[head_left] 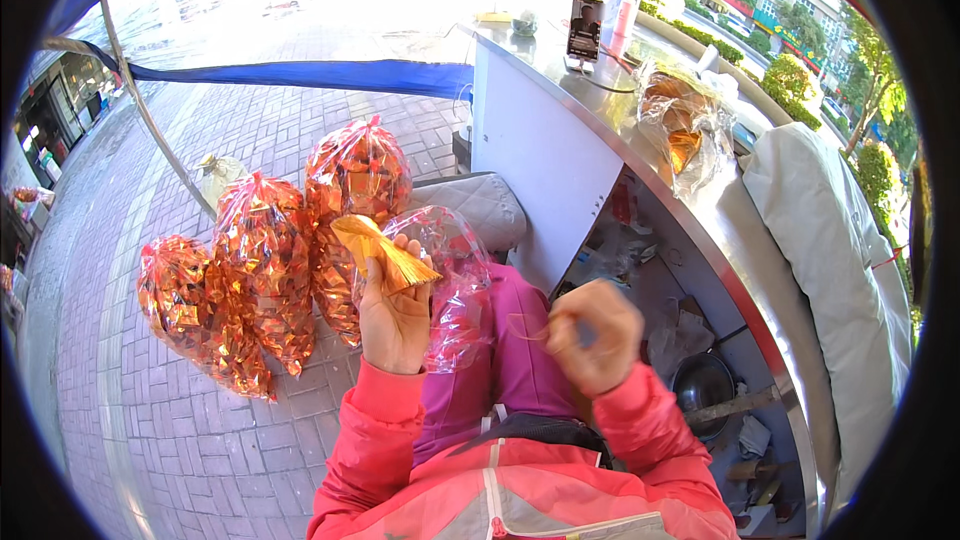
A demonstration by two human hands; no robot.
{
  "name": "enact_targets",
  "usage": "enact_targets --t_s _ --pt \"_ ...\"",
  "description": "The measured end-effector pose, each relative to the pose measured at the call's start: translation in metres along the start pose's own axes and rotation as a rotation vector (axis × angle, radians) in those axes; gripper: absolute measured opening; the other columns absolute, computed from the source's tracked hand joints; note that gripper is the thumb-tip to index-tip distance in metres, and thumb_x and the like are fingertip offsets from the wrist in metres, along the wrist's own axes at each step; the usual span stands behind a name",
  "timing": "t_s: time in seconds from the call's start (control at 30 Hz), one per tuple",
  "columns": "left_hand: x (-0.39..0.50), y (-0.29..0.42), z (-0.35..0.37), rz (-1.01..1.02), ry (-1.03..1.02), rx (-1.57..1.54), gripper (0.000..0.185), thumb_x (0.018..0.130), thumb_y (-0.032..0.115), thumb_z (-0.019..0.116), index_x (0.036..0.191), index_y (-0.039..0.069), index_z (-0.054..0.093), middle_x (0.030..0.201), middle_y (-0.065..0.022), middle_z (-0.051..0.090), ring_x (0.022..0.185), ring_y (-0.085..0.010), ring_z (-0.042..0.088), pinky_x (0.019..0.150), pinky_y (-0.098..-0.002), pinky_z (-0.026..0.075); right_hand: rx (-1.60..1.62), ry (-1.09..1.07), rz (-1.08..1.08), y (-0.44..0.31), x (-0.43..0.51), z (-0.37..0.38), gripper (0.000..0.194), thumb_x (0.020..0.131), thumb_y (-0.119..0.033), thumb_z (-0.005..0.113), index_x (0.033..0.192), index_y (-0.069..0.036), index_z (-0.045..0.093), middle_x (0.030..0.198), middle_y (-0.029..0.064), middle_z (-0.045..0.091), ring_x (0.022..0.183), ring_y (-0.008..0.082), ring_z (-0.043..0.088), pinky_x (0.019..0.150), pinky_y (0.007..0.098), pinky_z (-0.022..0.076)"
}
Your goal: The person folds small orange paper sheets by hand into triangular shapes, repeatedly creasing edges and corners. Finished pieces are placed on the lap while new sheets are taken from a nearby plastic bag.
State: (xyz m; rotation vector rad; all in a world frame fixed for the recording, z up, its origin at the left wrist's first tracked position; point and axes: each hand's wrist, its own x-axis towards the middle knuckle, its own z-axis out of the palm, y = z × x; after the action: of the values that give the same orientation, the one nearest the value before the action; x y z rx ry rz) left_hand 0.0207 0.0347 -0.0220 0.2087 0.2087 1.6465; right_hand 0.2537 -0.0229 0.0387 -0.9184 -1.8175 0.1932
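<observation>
My left hand (396,315) holds a folded piece of shiny gold paper (390,259) with fine pleats at one edge, raised above my lap. My right hand (596,337) is blurred, its fingers curled, with a thin loop like a rubber band or string (521,326) reaching from it to the left; the exact grip cannot be told. A clear plastic bag with pink markings (459,315) lies on my thighs, just right of my left hand. Several tied clear bags full of folded orange-gold foil pieces (262,262) stand on the paving to the left.
At the right, a curved metal counter (600,116) carries a phone on a stand (584,30) and an opened plastic bag with gold paper (682,127). Beneath it, shelves hold a dark bowl (703,390) and clutter. A quilted grey pad (472,206) lies ahead; a metal pole (142,101) stands left.
</observation>
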Motion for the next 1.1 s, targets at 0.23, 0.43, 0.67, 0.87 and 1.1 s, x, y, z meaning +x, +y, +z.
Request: enact_targets --t_s 0.23,0.43,0.67,0.87,1.1 --pt "-0.012 -0.014 -0.001 -0.053 0.012 0.357 0.032 0.105 0.028 0.049 0.120 0.002 0.055 0.105 -0.0117 0.065 0.093 -0.0211 0.065 0.087 -0.0393 0.056 -0.810 0.501 0.153 0.073 0.043 -0.194 0.007 0.091 -0.005 0.056 0.091 -0.002 0.062 0.081 0.0103 0.066 0.071 0.0244 0.064 0.069 0.0336 0.0492" --pt "-0.020 -0.016 0.005 -0.079 -0.060 0.646 0.030 0.103 0.025 0.053 0.124 0.003 0.054 0.099 -0.0104 0.067 0.082 -0.0169 0.067 0.072 -0.0336 0.058 -1.110 0.174 0.384 0.118 0.026 -0.241 0.015 0.095 -0.015 0.056 0.095 -0.003 0.065 0.086 0.0169 0.067 0.075 0.0319 0.065 0.072 0.0404 0.0502" --pt "-0.024 -0.018 0.000 -0.090 -0.150 0.852 0.025 0.102 0.018 0.055 0.119 0.001 0.052 0.098 -0.0085 0.066 0.079 -0.0153 0.067 0.063 -0.0292 0.057 -0.335 0.068 0.192 0.024 0.042 -0.098 0.023 0.089 0.007 0.050 0.106 -0.002 0.063 0.105 0.0123 0.063 0.094 0.0248 0.062 0.083 0.0342 0.0498" --pt "-0.045 -0.030 -0.045 -0.149 -0.288 1.283 0.023 0.099 0.017 0.061 0.111 -0.002 0.055 0.092 -0.0124 0.063 0.085 -0.0156 0.058 0.078 -0.0325 0.048 -0.438 -0.300 -0.192 0.020 0.008 0.042 0.022 0.082 -0.009 0.067 0.104 -0.005 0.066 0.103 0.0105 0.061 0.097 0.0279 0.058 0.086 0.0377 0.0465" --pt "-0.074 -0.042 -0.124 -0.300 -0.433 1.441 0.027 0.100 0.023 0.061 0.112 -0.001 0.055 0.092 -0.0026 0.060 0.083 -0.0079 0.054 0.073 -0.0259 0.048 -0.417 -0.528 -0.104 0.043 -0.071 0.062 0.011 0.082 -0.013 0.069 0.088 -0.006 0.064 0.089 0.0070 0.055 0.084 0.0251 0.055 0.078 0.0371 0.0448"
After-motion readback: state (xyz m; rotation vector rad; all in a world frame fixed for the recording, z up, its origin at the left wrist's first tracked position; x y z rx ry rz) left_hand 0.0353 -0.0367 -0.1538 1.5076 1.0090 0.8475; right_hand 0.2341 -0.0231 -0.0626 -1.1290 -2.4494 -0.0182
